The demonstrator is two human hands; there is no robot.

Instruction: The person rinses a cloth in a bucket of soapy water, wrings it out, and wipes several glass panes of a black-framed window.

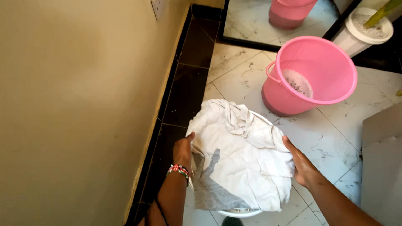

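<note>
Head view: both hands are gripping a white basin heaped with white cloth, over the marble floor. Left hand and right hand are each closing their grip on the rim. A pink bucket is standing near.

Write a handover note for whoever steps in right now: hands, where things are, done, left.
Left hand: grips the left rim of the white basin, beaded bracelet on the wrist.
Right hand: grips the right side, on the cloth.
White laundry with a grey piece is heaped over the basin, hiding most of it.
Pink bucket stands ahead on the marble floor, a little sudsy water in it.
Done: laundry piled in the basin.
Left: cannot tell; basin held at both sides.
</note>
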